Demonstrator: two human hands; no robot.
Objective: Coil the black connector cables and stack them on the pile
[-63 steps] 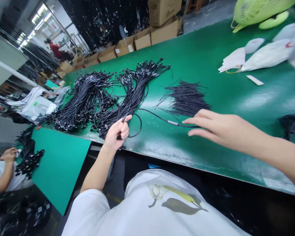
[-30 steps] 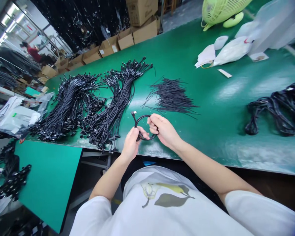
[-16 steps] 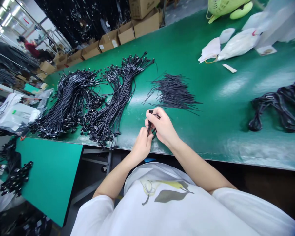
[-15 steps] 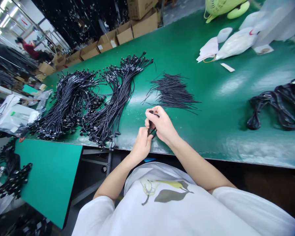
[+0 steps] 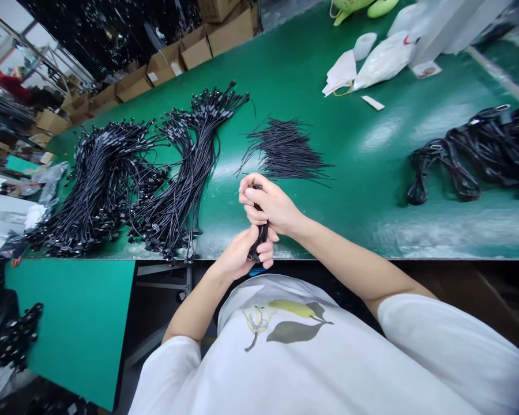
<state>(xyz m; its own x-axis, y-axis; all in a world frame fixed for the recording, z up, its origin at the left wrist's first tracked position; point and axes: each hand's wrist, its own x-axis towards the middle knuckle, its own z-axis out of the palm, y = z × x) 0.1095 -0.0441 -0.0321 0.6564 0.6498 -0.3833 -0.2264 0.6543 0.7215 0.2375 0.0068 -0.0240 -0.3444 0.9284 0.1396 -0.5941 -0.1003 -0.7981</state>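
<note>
Both my hands meet at the near edge of the green table [image 5: 363, 173]. My left hand [image 5: 242, 256] grips the lower end of a folded black cable [image 5: 260, 236], fingers curled round it. My right hand [image 5: 270, 204] is closed on the upper end of the same cable, just above the left hand. A fan of thin black ties [image 5: 285, 153] lies right behind my right hand. Two big heaps of loose black cables [image 5: 112, 178] spread to the left.
A pile of coiled black cables [image 5: 471, 153] lies at the right. White plastic bags [image 5: 372, 57] sit at the far side, cardboard boxes [image 5: 199, 46] beyond. A lower green bench [image 5: 69, 323] stands at the left. A person in red [image 5: 8, 83] is far off.
The cable went from stretched out, to a round coil, to a tight folded bunch. My hands drew together and nearer to me, and the view tipped downward.
</note>
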